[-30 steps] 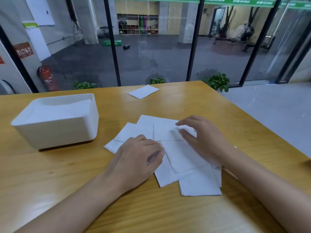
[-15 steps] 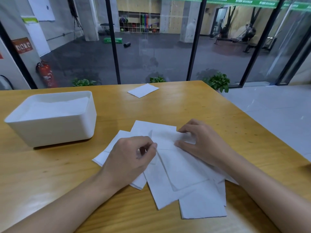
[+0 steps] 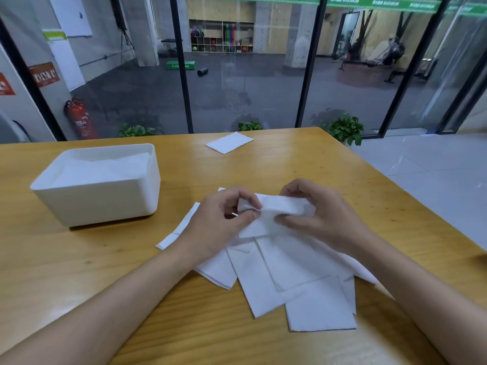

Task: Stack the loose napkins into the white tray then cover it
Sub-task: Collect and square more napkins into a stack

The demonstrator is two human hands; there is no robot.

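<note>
- Head view: napkin [image 3: 280, 208] raised just above the pile, its left end pinched between thumb and forefinger of the left hand [image 3: 218, 225].
- Right hand [image 3: 326, 219] grips the napkin's right end, fingers curled over it and thumb beneath.
- Pile [image 3: 292, 270] of loose napkins lies fanned on the table [image 3: 79, 259], under both hands.
- Tray [image 3: 105, 204] stands left of the pile, apart from it, uncovered, white paper inside.
- Far napkin [image 3: 229, 142] lies alone near the table's far edge.
</note>
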